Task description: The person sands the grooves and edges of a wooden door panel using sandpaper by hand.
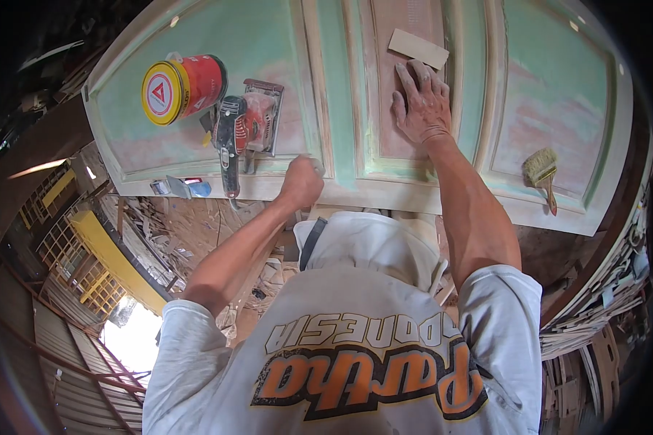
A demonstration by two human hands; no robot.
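Observation:
My right hand [422,105] lies on the narrow middle panel of a green-and-brown wooden door [261,43], fingers spread. Just beyond its fingertips is a flat, pale rectangular piece [419,48]; whether they touch it I cannot tell. My left hand [302,183] is closed in a fist by the door's near edge. A pale bit shows at its knuckles, but what it holds, if anything, is unclear. To the left of that hand, a red-and-black power sander [248,127] rests on the left panel.
A red can with a yellow lid [165,93] lies beyond the sander. Near the left edge sits a small blue item [189,188]. A paintbrush [540,174] lies at the right. Wood scraps [181,232] litter the floor below, and stacked boards [602,312] stand at right.

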